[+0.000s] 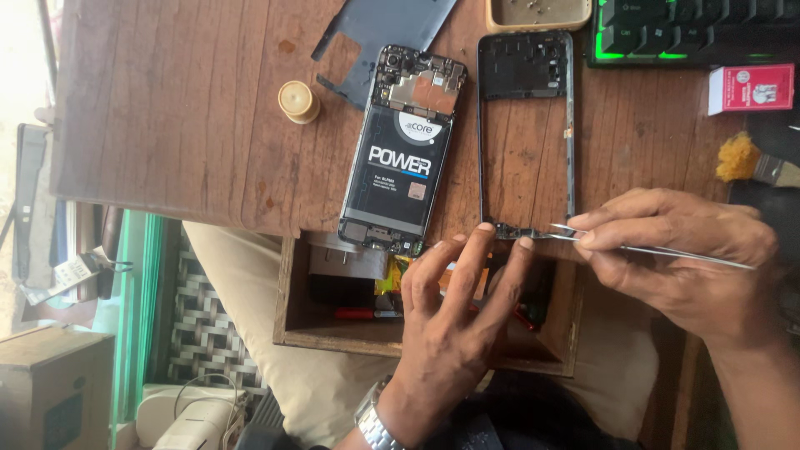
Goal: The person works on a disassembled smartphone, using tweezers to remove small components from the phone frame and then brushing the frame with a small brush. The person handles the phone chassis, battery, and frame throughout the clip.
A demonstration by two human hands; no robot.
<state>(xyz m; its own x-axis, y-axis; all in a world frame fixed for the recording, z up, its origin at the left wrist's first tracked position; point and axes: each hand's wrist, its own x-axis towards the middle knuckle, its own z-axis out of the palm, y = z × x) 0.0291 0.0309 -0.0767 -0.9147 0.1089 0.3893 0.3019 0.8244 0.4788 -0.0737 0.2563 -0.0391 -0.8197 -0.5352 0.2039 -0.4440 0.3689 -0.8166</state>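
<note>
My left hand (pixel 454 317) rests its fingertips on the near end of a black phone middle frame (pixel 569 133) that lies on the wooden table. My right hand (pixel 675 250) pinches metal tweezers (pixel 650 247), whose tips touch the same near end of the frame beside my left fingers. To the left of the frame lies an opened phone (pixel 402 150), face down, with its battery and circuit board exposed. A dark back cover (pixel 383 33) lies farther away, partly under the phone.
A small tan round cap (pixel 297 101) sits left of the phone. A tray (pixel 537 12) with tiny parts, a green-lit keyboard (pixel 692 29), a red-and-white box (pixel 750 87) and a brush (pixel 754 162) lie at the far right. An open wooden drawer (pixel 292 292) holds tools under the table edge.
</note>
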